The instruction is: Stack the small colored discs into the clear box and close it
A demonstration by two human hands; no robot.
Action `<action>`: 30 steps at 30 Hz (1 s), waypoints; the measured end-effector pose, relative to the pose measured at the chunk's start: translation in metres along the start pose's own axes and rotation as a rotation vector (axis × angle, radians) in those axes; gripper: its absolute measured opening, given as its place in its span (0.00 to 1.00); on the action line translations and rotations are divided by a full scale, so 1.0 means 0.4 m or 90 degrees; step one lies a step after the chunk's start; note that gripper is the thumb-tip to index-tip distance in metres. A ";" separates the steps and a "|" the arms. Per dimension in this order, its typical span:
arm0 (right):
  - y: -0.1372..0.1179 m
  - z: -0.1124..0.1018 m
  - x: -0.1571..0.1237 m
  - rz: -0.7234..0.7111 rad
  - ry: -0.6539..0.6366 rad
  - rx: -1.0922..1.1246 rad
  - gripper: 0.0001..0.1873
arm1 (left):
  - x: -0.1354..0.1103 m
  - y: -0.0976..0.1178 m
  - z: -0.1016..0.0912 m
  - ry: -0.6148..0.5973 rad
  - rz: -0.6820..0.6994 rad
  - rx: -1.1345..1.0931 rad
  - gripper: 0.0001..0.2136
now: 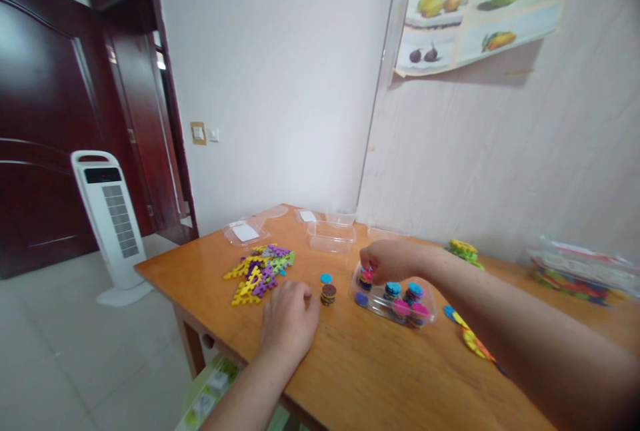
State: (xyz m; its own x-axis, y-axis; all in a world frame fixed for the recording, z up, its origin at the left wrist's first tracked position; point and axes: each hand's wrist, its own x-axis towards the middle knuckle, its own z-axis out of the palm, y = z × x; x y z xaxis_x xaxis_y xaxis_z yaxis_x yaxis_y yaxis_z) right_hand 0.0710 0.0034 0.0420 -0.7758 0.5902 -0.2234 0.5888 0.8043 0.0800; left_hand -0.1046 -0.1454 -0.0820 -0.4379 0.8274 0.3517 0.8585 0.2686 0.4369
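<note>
My right hand [393, 260] reaches into a clear plastic tray [377, 312]. Its fingers are closed on the pink disc [368, 275] at the top of a small stack in the far left corner. Several more stacks of notched discs stand in the tray, with blue tops [393, 288] and pink tops [421, 313]. One dark blue disc [361, 300] lies at the tray's near left. My left hand [290, 318] rests on the table with loosely bent fingers, thumb apart, holding nothing visible. Beside it are a brown-topped stack [329, 294] and a light blue disc [326, 278].
Yellow, purple and green notched pieces [263, 273] are heaped on the wooden table [345, 364] at left. Behind stand a clear box [331, 238] and lids [246, 232]. More coloured pieces [475, 343] lie under my right forearm. A filled plastic bag [583, 272] is at right.
</note>
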 end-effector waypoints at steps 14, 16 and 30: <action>-0.024 -0.010 0.029 -0.038 0.065 0.036 0.14 | -0.003 -0.001 -0.003 -0.003 -0.004 0.009 0.06; -0.051 -0.011 0.056 -0.052 0.082 0.023 0.16 | -0.003 -0.001 -0.003 -0.003 -0.004 0.010 0.06; -0.152 0.026 0.194 -0.104 -0.021 -0.096 0.25 | -0.007 0.008 -0.010 -0.004 -0.012 -0.005 0.06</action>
State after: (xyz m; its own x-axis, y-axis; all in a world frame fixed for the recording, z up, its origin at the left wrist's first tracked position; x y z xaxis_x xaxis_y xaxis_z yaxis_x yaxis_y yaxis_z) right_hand -0.0226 -0.0002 0.0098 -0.8489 0.4500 -0.2773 0.4131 0.8921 0.1831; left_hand -0.1016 -0.1488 -0.0784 -0.4517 0.8257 0.3377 0.8482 0.2801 0.4497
